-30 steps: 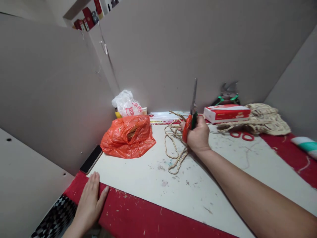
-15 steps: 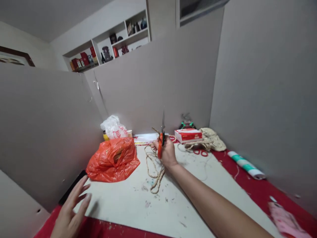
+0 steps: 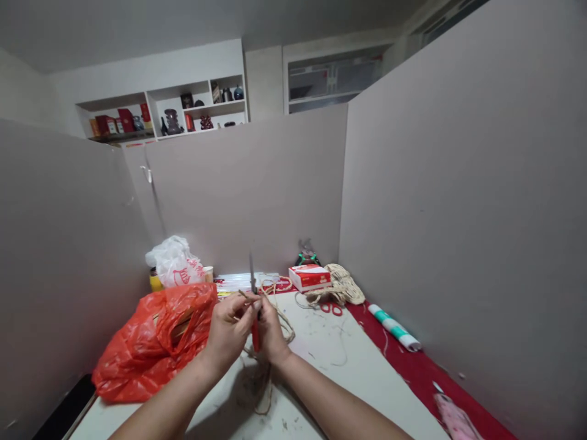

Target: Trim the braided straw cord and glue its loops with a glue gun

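Observation:
In front of me my left hand and my right hand are close together, touching or almost touching, above the white board. My right hand is closed around a pair of scissors with a red-orange handle, their blades pointing up. A thin end of braided straw rope is pinched in the fingertips of my left hand. The rest of the rope hangs beneath and behind my right hand onto the board. Where exactly my right fingers touch the rope is hidden.
A red plastic bag is at the left, a white plastic bag behind it. Back right are a red-and-white box, a coil of rope and red-handled scissors. A green-and-white roll lies right. Grey partitions surround the board.
My left hand has come in from the lower left, going from open to pinching the rope end by my right hand. The view has shifted, so the table sits lower and further left.

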The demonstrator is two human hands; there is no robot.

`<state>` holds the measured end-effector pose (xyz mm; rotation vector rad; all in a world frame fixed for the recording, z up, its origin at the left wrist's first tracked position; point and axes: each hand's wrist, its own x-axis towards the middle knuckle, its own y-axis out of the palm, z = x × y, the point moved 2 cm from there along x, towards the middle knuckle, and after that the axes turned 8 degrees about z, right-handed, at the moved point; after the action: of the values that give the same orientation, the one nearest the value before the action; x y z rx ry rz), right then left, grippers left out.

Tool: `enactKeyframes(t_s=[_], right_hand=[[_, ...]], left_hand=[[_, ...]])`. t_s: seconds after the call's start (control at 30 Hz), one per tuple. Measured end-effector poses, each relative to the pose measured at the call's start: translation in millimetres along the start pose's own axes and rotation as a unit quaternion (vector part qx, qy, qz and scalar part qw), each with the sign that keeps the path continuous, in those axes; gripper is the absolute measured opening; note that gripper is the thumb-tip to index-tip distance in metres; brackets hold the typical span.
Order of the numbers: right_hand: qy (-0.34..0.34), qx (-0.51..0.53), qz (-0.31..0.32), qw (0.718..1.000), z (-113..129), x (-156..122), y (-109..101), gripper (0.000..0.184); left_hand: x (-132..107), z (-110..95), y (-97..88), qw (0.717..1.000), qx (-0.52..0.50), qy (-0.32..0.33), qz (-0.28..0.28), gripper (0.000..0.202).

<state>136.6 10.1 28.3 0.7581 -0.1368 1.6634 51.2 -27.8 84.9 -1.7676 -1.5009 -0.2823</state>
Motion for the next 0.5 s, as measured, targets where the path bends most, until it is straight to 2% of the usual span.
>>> enactKeyframes(t_s=[0.1,0.3,0.43,0.5], right_hand=[[0.012,-0.056,0.018,0.998,-4,-4,0,0.024],[0.014,-0.199,0.016,0.980,-10,-7,-6,0.023],[0.035,-0.263,-0.020,0.964,-20,-5,-19,0.028],[0.040,-0.284,-0.053,0.957,-26,-2,-27,0.025]], left_hand=[[0,11,-5.2,0.999,-0.047,-0.009,-0.006,0.021],[5,37,-23.7,0.984,-0.141,-0.087,-0.063,0.029],[3,75,-27.9,0.962,-0.208,-0.130,-0.116,0.037],[-1,97,-23.9,0.952,-0.232,-0.162,-0.114,0.048]])
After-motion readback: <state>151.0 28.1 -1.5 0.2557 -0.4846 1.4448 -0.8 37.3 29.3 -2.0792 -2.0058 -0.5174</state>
